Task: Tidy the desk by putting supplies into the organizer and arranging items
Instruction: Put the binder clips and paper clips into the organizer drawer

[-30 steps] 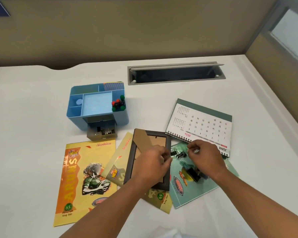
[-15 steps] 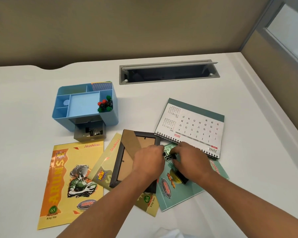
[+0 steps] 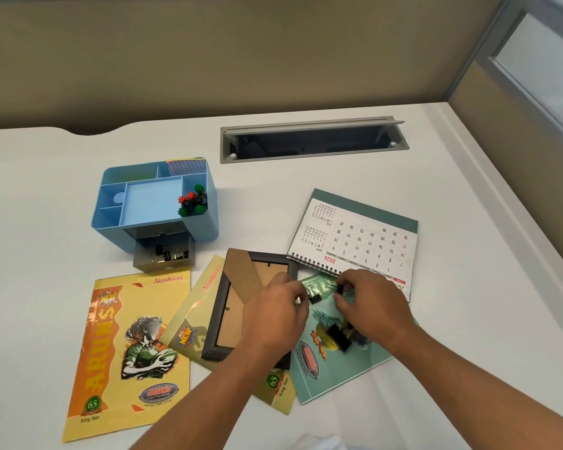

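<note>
- White counter [image 3: 452, 222] seen from above, with two bare hands reaching in from the bottom edge.
- One blue organizer [image 3: 109, 233] stands at the left. Its one grey drawer [image 3: 163, 268] is pulled out at the front.
- Several drawer clips [image 3: 168, 254] lie in the drawer, too jumbled to count.
- One cluster of red, green and black pins [image 3: 192, 201] sits in the organizer's right compartment.
- Left hand [image 3: 273, 316] has fingers curled, pinching one black binder clip [image 3: 314, 299] just above the teal notebook [image 3: 332, 375].
- Right hand [image 3: 371, 306] has fingers curled round a second binder clip [image 3: 341, 289], close beside the first.
- A third binder clip [image 3: 338, 339] lies loose on the teal notebook, under the right hand.
- Three notebooks in all: the teal one, a yellow notebook [image 3: 127, 352] lying flat at the left, and a second yellow notebook [image 3: 192, 319] partly under the frame.
- One dark picture frame [image 3: 216, 316] lies face down, its cardboard stand showing, beneath the left hand.
- One spiral desk calendar [image 3: 364, 235] lies flat at the right.
- One grey cable slot [image 3: 312, 141] is set into the counter at the back.
</note>
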A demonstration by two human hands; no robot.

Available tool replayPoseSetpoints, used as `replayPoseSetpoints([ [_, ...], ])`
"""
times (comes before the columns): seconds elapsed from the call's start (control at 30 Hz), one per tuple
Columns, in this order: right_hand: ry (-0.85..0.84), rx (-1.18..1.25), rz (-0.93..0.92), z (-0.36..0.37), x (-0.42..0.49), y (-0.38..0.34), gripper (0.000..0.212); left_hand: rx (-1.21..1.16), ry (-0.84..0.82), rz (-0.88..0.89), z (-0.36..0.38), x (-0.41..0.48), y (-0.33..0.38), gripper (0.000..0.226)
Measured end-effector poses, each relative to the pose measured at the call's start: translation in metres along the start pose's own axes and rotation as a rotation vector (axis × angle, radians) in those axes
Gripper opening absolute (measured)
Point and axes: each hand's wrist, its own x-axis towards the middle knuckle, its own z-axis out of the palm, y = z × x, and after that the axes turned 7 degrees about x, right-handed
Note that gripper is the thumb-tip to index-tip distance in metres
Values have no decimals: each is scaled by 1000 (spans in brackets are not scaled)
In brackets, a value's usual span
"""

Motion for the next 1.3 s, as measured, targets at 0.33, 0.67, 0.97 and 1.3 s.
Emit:
replayPoseSetpoints([
  [0.33,16,-5,-61,18,-1,-37,21,-325,82,-280,-20,-18,-35,5],
  [0.67,-22,-54,-169,50,7,-105,24,-419,179,-387,-48,-29,-103,8],
  [0.97,-62,-36,-258,84,36,-182,23,-343,213,-454,-70,-31,-173,1],
  [1.3,19,30,-311,102,81,-235,29,-339,371,-405,-97,10,-216,23],
])
